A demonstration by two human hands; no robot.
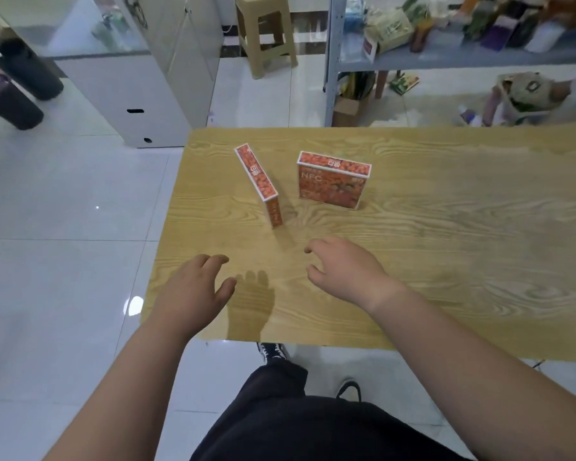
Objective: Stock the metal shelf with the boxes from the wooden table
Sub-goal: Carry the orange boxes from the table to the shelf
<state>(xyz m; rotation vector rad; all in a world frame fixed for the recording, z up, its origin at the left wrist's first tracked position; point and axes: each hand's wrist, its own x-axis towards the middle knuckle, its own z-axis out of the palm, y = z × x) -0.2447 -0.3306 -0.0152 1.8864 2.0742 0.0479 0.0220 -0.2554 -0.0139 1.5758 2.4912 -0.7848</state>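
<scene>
Boxes, two, red with a fruit print and white edging, both upright on the wooden table (446,247), toward its far left part. Left box (259,181) turned narrow end toward the camera and set at an angle; right box (331,184) broad face forward, with NFC legible on it (other print too small to read). Near each other, not touching. Left hand (193,291) over the near left corner of the table, fingers loosely bent, thumb out, grasping nothing; shadow of it on the wood just beside. Right hand (343,267) further in, just short of the left box, fingers curled loosely downward, likewise holding nothing. Neither hand in contact with a box. Metal shelf (446,59) beyond the table at far right, grey, crowded with blurred packets and bottles. Under it, a cardboard carton (345,108) on the tiled floor. Further left, a beige plastic stool (263,31) and a white cabinet (130,94). Below the near table edge, dark trousers and black shoes (273,351).
</scene>
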